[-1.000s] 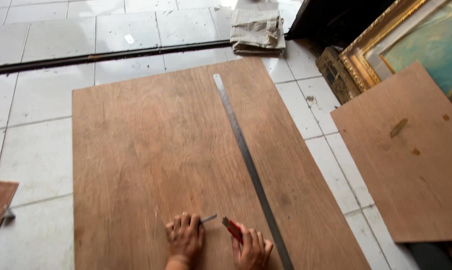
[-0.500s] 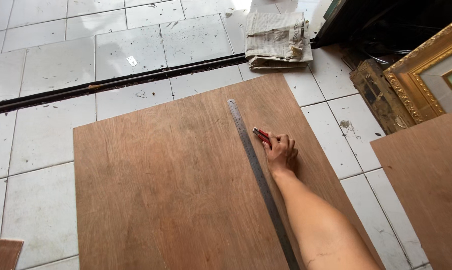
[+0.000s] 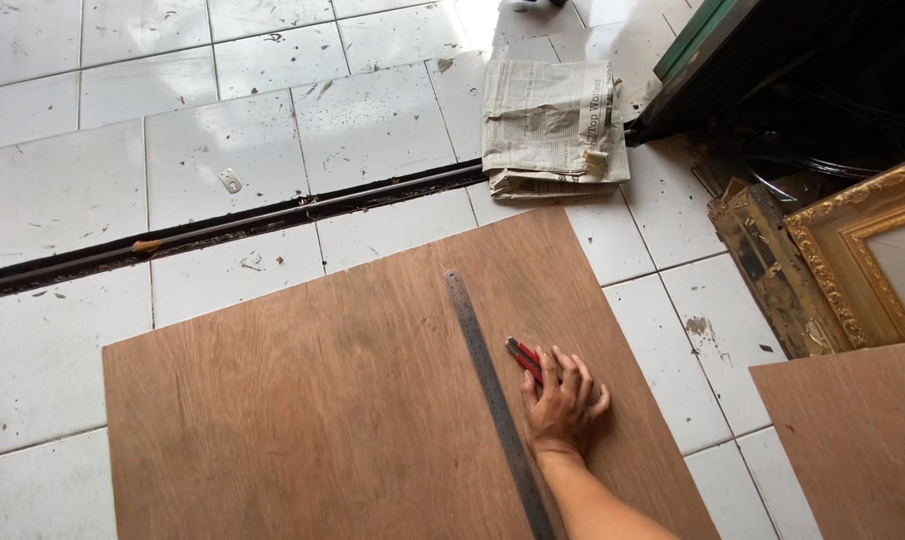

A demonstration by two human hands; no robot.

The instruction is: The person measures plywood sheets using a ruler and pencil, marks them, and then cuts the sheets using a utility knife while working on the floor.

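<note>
A large brown plywood board (image 3: pixel 323 400) lies flat on the white tiled floor. A long steel ruler (image 3: pixel 483 370) rests on it lengthwise, running from the board's middle toward me. My right hand (image 3: pixel 563 400) is stretched out just right of the ruler, palm down on the board. Its fingers lie over a red utility knife (image 3: pixel 521 355), whose tip sticks out past the fingertips close to the ruler's edge. My left hand is out of the frame.
A folded newspaper (image 3: pixel 553 130) lies just beyond the board's far edge. A gilded picture frame (image 3: pixel 863 250) and a second plywood sheet (image 3: pixel 853 440) sit at the right. A dark floor track (image 3: pixel 223 225) crosses the tiles. Dark furniture (image 3: pixel 793 70) stands at the top right.
My right hand has moved with the knife from the near end up along the ruler to the far part. My left hand, earlier on the board, has left the view.
</note>
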